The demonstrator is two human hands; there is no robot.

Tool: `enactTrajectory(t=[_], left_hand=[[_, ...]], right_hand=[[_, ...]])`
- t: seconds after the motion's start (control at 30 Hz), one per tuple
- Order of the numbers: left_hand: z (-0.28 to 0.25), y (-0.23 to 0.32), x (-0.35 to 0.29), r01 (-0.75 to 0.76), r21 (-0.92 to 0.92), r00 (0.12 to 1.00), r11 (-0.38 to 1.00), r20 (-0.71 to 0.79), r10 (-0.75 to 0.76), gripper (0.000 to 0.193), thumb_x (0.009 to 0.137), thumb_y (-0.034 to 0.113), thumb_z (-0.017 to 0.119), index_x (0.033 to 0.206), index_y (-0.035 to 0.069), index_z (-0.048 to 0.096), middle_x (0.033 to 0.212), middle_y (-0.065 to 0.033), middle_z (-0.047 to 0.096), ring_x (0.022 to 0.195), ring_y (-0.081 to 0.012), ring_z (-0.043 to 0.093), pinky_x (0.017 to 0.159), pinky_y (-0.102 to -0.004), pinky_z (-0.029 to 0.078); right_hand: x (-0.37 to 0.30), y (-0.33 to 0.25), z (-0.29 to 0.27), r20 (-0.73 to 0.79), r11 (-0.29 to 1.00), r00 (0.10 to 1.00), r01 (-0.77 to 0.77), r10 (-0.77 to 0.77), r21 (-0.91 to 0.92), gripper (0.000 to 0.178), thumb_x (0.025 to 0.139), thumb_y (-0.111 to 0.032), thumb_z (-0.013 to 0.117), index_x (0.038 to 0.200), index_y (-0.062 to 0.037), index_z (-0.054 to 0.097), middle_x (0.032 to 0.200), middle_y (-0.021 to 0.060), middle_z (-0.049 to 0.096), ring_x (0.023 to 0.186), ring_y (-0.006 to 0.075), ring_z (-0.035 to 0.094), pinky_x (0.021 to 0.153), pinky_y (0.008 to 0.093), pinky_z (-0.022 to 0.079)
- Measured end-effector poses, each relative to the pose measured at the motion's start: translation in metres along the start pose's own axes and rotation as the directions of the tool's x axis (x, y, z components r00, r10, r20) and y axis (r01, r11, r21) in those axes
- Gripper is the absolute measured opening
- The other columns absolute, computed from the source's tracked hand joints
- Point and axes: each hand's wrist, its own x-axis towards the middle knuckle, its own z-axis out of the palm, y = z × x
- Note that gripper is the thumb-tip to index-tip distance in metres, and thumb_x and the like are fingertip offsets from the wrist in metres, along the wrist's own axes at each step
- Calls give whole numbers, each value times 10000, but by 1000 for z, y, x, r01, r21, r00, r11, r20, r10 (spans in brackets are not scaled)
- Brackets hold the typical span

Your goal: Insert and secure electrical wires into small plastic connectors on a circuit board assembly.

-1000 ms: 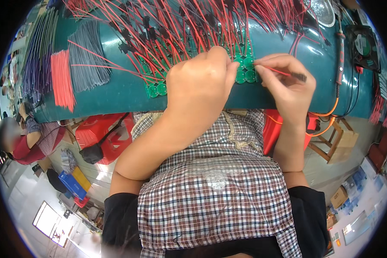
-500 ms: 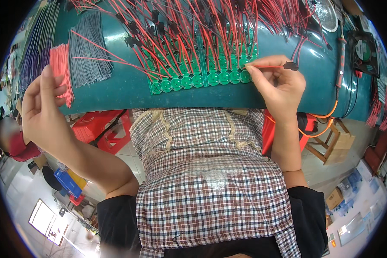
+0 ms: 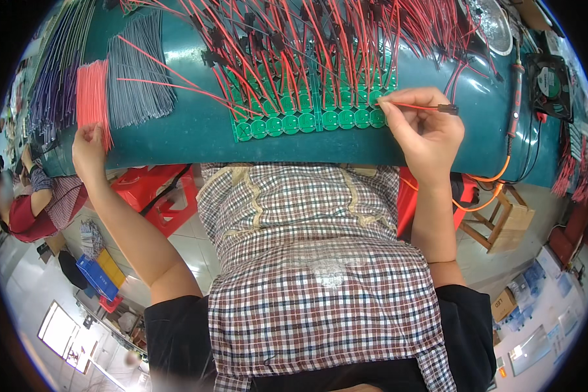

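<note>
My left hand (image 3: 90, 151) is closed at the lower end of a bundle of thin red wires (image 3: 93, 95), its fingertips pinching the wire ends. How many wires it grips is hidden. My right hand (image 3: 428, 127) is closed on a red wire lead with a black connector (image 3: 448, 109) at its outer end. The lead's other end meets the right side of the green circuit board panel (image 3: 275, 127), which is made of joined round boards. Many red and black leads (image 3: 333, 49) with black plugs rise from the panel's farther rows.
Grey wires (image 3: 140, 78) and dark purple wires (image 3: 55, 72) lie around the red bundle on the green table (image 3: 176, 147). A soldering iron (image 3: 516, 98) and a black fan (image 3: 550, 88) are at the right. Red stools stand below the edge; a co-worker (image 3: 32, 212) sits at far left.
My left hand has come down from beside the red bundle to its lower end, and its fingers have closed there. My right hand remains nearly still with the lead.
</note>
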Motion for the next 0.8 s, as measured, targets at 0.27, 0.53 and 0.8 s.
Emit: enactTrajectory(t=[0.27, 0.53, 0.8], left_hand=[[-1, 9, 3, -34, -59, 993, 998, 107, 40, 384, 909, 354, 629, 990, -16, 692, 817, -187, 696, 755, -303, 686, 714, -394, 518], [-8, 21, 5, -32, 103, 986, 994, 166, 14, 404, 901, 355, 595, 1004, -22, 693, 867, -241, 688, 822, -355, 693, 755, -409, 519], [0, -3, 14, -104, -99, 977, 990, 174, 121, 345, 929, 299, 671, 985, -42, 681, 851, -192, 694, 784, -286, 675, 753, -373, 508]], right_hand=[[4, -4, 0, -56, 996, 997, 57, -53, 69, 120, 809, 9, 770, 923, 14, 732, 744, -7, 657, 579, 16, 538, 503, 161, 381], [5, 1, -4, -18, 992, 1000, 6, -4, 123, 92, 815, 0, 769, 874, 10, 700, 781, 17, 675, 605, 28, 560, 516, 169, 395], [4, 3, 0, -43, 999, 999, 19, -18, 29, 118, 793, 18, 782, 865, 15, 689, 747, -13, 660, 577, -2, 532, 494, 154, 368]])
